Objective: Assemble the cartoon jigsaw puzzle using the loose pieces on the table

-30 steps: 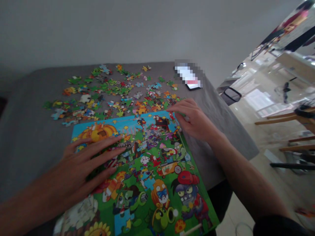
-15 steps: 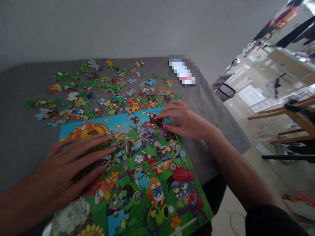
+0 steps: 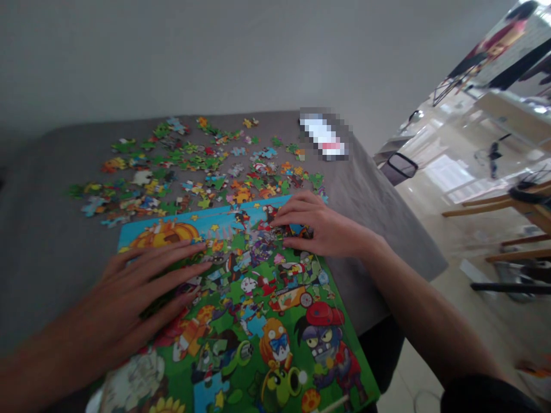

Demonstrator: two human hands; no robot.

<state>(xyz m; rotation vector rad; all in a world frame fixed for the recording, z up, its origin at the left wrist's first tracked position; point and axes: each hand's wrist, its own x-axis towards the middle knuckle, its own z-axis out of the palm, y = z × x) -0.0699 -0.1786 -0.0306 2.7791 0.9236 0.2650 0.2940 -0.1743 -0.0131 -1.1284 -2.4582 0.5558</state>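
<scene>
Grey cloth-covered table (image 3: 51, 172); green-and-blue cardboard jigsaw board (image 3: 267, 350) before you, multicoloured loose puzzle pieces (image 3: 193, 166) scattered beyond. Your left hand (image 3: 129, 292) open, flat on board. Your right hand (image 3: 325, 229), now moved inward over board, curled above small blue piece (image 3: 297, 230); grip unclear.
</scene>
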